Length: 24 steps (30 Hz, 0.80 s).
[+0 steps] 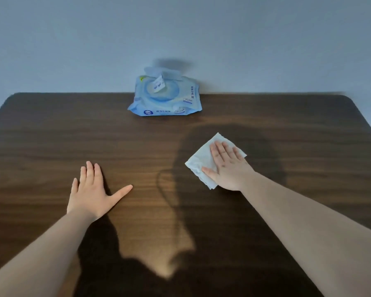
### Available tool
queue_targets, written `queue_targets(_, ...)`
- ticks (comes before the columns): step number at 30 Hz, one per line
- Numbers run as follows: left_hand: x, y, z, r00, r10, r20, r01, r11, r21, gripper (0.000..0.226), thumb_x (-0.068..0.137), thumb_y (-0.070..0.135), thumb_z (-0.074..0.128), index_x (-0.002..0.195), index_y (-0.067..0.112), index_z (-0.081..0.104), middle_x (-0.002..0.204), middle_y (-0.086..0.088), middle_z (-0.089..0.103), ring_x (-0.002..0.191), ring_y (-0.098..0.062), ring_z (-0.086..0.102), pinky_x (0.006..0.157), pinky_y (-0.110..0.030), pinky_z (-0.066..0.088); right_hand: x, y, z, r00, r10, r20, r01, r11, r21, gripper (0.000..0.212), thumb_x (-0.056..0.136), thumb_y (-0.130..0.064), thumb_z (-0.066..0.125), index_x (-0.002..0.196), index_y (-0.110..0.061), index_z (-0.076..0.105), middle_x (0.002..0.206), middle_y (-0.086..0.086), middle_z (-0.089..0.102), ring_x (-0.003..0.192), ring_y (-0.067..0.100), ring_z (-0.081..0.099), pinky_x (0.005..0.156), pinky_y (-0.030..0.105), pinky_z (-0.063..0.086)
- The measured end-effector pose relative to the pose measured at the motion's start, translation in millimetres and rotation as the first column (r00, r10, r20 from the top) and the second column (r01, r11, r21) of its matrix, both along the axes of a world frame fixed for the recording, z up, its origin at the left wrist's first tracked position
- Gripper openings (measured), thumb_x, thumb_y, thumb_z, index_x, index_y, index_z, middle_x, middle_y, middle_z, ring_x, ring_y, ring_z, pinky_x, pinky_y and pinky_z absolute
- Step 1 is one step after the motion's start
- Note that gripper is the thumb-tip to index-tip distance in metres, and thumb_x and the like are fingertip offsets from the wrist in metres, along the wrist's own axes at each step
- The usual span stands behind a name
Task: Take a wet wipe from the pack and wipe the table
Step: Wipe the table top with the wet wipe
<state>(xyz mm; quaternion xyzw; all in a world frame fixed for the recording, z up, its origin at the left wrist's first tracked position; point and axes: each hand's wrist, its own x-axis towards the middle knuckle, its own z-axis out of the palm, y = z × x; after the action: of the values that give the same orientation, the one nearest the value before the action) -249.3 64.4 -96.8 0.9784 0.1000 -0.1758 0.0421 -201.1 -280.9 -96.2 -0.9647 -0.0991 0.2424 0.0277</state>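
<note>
A light blue pack of wet wipes [164, 95] lies at the far edge of the dark wooden table [51, 142], its lid flipped up and a wipe sticking out of the opening. My right hand [227, 166] lies flat, palm down, on a white wet wipe [200, 159] spread on the table right of centre. The wipe shows past my fingertips and beside my thumb. My left hand [92, 191] rests flat on the bare wood at the left, fingers spread, holding nothing.
A plain pale wall [180, 35] rises right behind the table's far edge. A darker damp patch [255, 151] marks the wood around the wipe. The table's rounded far corners sit at the left and right.
</note>
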Motion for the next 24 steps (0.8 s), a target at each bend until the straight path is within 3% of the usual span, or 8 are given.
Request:
queue_targets(5,-8.8,74.1,1.9,0.994,0.111,-0.018,-0.111,0.994,0.01,0.134,0.054,0.094,0.025,0.149,0.006,-0.009,0.159,-0.009,-0.013,0.146,-0.021,-0.012,0.119,-0.044,0.002,17.2,111.1,-8.0,0.984,0.177,0.019,-0.178,0.982,0.055,0.08,0.09,-0.067,0.007,0.148,-0.018,-0.02,0.157,0.0,-0.024,0.143,0.017,-0.024,0.115,0.037,-0.016)
queue_targets(9,-28.4,119.7,-3.1,0.987,0.159,0.02,-0.159,0.987,0.012,0.129,0.055,0.095,0.018,0.148,0.01,-0.011,0.158,-0.005,-0.016,0.145,-0.017,-0.013,0.119,-0.043,0.0,41.2,179.7,-11.1,0.954,0.3,0.024,-0.3,0.953,0.046,0.081,0.09,-0.068,0.005,0.148,-0.017,-0.02,0.158,0.002,-0.023,0.144,0.018,-0.022,0.117,0.039,-0.013)
queue_targets(16,-28.1,125.4,-8.1,0.986,0.161,0.042,-0.162,0.987,0.015,0.128,0.054,0.097,0.006,0.148,0.013,-0.016,0.157,-0.001,-0.021,0.144,-0.015,-0.018,0.118,-0.041,-0.005,80.1,301.7,-21.9,0.893,0.444,0.073,-0.449,0.892,0.06,0.082,0.09,-0.069,0.007,0.149,-0.018,-0.016,0.159,0.003,-0.02,0.145,0.02,-0.019,0.116,0.041,-0.012)
queue_targets(24,-21.4,134.2,-4.1,0.995,0.1,-0.021,-0.101,0.995,-0.015,0.124,0.054,0.097,0.008,0.144,0.016,-0.022,0.154,0.001,-0.027,0.142,-0.019,-0.023,0.118,-0.046,-0.008,102.6,412.3,-18.1,0.837,0.539,0.088,-0.546,0.829,0.122,0.079,0.092,-0.065,0.014,0.15,-0.018,-0.01,0.16,0.002,-0.015,0.146,0.019,-0.017,0.118,0.042,-0.009)
